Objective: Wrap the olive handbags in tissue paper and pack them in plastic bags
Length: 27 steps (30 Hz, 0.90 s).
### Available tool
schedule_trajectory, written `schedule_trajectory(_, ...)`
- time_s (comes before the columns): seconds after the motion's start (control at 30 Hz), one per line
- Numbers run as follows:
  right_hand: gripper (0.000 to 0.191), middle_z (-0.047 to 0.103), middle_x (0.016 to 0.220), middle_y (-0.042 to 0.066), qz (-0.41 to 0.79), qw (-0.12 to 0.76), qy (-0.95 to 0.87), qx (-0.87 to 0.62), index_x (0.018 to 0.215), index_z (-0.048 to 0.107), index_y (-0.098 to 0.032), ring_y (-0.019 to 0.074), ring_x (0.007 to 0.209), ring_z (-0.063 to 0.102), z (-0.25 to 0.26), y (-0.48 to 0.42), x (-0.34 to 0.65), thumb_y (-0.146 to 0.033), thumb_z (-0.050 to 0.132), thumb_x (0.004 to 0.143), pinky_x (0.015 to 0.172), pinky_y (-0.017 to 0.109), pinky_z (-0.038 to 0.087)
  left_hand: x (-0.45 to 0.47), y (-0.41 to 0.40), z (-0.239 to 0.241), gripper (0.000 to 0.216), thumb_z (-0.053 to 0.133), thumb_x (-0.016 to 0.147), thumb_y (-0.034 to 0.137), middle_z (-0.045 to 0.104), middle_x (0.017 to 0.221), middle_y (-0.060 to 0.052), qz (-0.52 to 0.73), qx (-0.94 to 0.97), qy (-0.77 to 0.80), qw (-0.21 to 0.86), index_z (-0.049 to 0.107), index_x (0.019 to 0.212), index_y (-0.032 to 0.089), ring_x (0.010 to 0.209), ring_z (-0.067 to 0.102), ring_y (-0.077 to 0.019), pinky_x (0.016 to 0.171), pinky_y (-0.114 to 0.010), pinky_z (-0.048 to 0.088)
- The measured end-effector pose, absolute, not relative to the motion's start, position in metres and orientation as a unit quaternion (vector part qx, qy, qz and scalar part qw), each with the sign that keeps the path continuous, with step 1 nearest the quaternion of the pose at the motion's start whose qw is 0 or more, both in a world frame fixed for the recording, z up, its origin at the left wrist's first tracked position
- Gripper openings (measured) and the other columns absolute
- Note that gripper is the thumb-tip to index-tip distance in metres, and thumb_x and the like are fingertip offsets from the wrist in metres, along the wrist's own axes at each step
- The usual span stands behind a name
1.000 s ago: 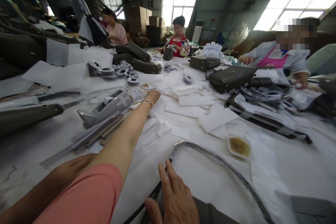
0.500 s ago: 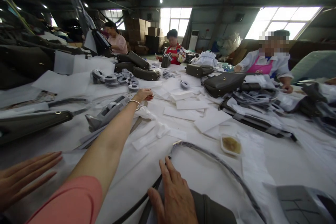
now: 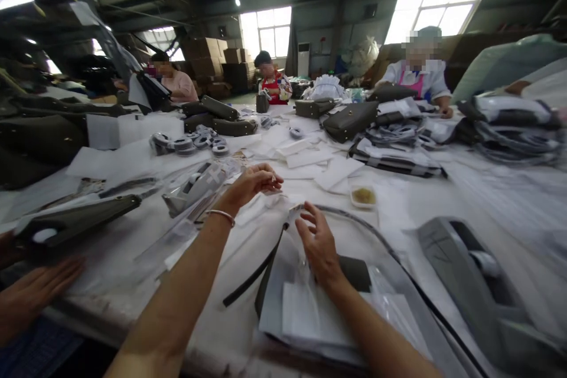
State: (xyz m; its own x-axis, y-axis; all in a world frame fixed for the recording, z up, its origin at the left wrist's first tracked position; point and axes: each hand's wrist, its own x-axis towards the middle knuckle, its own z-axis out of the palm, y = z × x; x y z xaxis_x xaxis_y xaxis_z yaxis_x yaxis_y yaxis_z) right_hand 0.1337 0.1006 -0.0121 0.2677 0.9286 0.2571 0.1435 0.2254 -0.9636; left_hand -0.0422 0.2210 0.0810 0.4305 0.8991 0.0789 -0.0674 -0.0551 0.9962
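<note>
My left hand hovers over the white-covered table beside a grey tape dispenser. Its fingers are pinched on a small white piece I cannot name. A thin bracelet sits on that wrist. My right hand is just in front of it, fingers spread. They rest by the metal end of a long dark strap. Beneath my right wrist lies a dark bag, partly covered by white paper and clear plastic.
A second grey tape dispenser stands at the right. A small dish of yellow paste sits mid-table. Tape rolls and dark bags lie farther back. Another person's hand is at lower left. Three co-workers sit at the far side.
My left hand has drawn back from the far side of the tape dispenser toward me and closed into a pinch. My right hand has moved forward to the strap's end.
</note>
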Motion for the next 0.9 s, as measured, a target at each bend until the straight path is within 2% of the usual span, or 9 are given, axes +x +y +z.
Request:
schedule_trajectory(0.1, 0.052, 0.064, 0.127, 0.011, 0.358, 0.623, -0.486, -0.499, 0.129, 0.058, -0.020, 0.0186, 0.086, 0.066, -0.004, 0.101, 0.138, -0.038, 0.068, 0.081, 0.070, 0.031, 0.054, -0.018, 0.180, 0.058, 0.017, 0.071, 0.074, 0.026, 0.073, 0.087, -0.007, 0.384, 0.578, 0.305, 0.652, 0.059, 0.076, 0.014, 0.072, 0.067, -0.0133, 0.071, -0.025, 0.054)
schedule_trajectory(0.2, 0.035, 0.073, 0.098, 0.005, 0.384, 0.619, -0.499, -0.470, 0.112, 0.069, -0.020, 0.0164, 0.074, 0.065, -0.004, 0.100, 0.138, -0.038, 0.068, 0.082, 0.065, 0.028, 0.052, -0.003, 0.158, 0.041, 0.018, 0.072, 0.074, 0.025, 0.072, 0.082, -0.005, 0.398, 0.540, 0.268, 0.692, 0.059, 0.077, 0.014, 0.069, 0.066, -0.0131, 0.069, -0.026, 0.053)
schedule_trajectory(0.3, 0.023, 0.070, 0.077, 0.001, 0.403, 0.614, -0.494, -0.466, 0.092, 0.073, -0.020, 0.0162, 0.069, 0.064, -0.007, 0.100, 0.138, -0.040, 0.067, 0.082, 0.062, 0.027, 0.051, 0.002, 0.150, 0.032, 0.018, 0.073, 0.075, 0.024, 0.072, 0.086, -0.006, 0.435, 0.503, 0.247, 0.704, 0.058, 0.078, 0.014, 0.070, 0.067, -0.0132, 0.067, -0.025, 0.053)
schedule_trajectory(0.4, 0.022, 0.070, 0.077, 0.001, 0.402, 0.604, -0.506, -0.466, 0.091, 0.072, -0.020, 0.0156, 0.068, 0.064, -0.012, 0.103, 0.138, -0.039, 0.069, 0.080, 0.061, 0.027, 0.051, 0.000, 0.149, 0.027, 0.018, 0.074, 0.075, 0.022, 0.073, 0.090, -0.006, 0.457, 0.479, 0.231, 0.713, 0.058, 0.077, 0.014, 0.073, 0.067, -0.0125, 0.067, -0.023, 0.053)
schedule_trajectory(0.53, 0.033, 0.072, 0.093, 0.001, 0.397, 0.619, -0.494, -0.464, 0.108, 0.067, -0.021, 0.0138, 0.068, 0.065, -0.015, 0.106, 0.137, -0.034, 0.071, 0.078, 0.061, 0.027, 0.055, -0.001, 0.148, 0.021, 0.017, 0.073, 0.076, 0.023, 0.073, 0.090, -0.007, 0.437, 0.481, 0.222, 0.727, 0.060, 0.079, 0.013, 0.073, 0.068, -0.0137, 0.068, -0.025, 0.054)
schedule_trajectory(0.67, 0.022, 0.070, 0.079, -0.001, 0.444, 0.605, -0.489, -0.445, 0.092, 0.072, -0.020, 0.0138, 0.066, 0.064, -0.015, 0.108, 0.136, -0.036, 0.072, 0.076, 0.061, 0.027, 0.057, -0.003, 0.147, 0.017, 0.018, 0.074, 0.075, 0.024, 0.071, 0.085, -0.007, 0.409, 0.497, 0.244, 0.725, 0.061, 0.080, 0.012, 0.068, 0.066, -0.0123, 0.066, -0.024, 0.054)
schedule_trajectory(0.77, 0.023, 0.071, 0.078, 0.000, 0.476, 0.599, -0.468, -0.441, 0.087, 0.072, -0.019, 0.0144, 0.068, 0.066, -0.011, 0.106, 0.136, -0.037, 0.076, 0.073, 0.064, 0.028, 0.058, -0.009, 0.148, 0.018, 0.020, 0.075, 0.075, 0.026, 0.069, 0.083, -0.005, 0.414, 0.505, 0.260, 0.712, 0.060, 0.080, 0.012, 0.068, 0.066, -0.0119, 0.070, -0.025, 0.055)
schedule_trajectory(0.83, 0.024, 0.072, 0.080, 0.000, 0.492, 0.600, -0.451, -0.441, 0.086, 0.071, -0.018, 0.0147, 0.070, 0.067, -0.007, 0.104, 0.137, -0.037, 0.077, 0.073, 0.067, 0.029, 0.059, -0.016, 0.148, 0.020, 0.022, 0.074, 0.077, 0.030, 0.069, 0.094, -0.006, 0.427, 0.511, 0.275, 0.693, 0.060, 0.082, 0.013, 0.075, 0.067, -0.0139, 0.075, -0.030, 0.056)
schedule_trajectory(0.9, 0.023, 0.073, 0.081, 0.001, 0.510, 0.605, -0.428, -0.436, 0.083, 0.070, -0.017, 0.0156, 0.071, 0.069, -0.004, 0.103, 0.138, -0.037, 0.077, 0.074, 0.071, 0.031, 0.059, -0.027, 0.144, 0.020, 0.025, 0.071, 0.080, 0.034, 0.067, 0.112, -0.008, 0.443, 0.536, 0.300, 0.653, 0.061, 0.093, 0.016, 0.090, 0.069, -0.0181, 0.084, -0.034, 0.055)
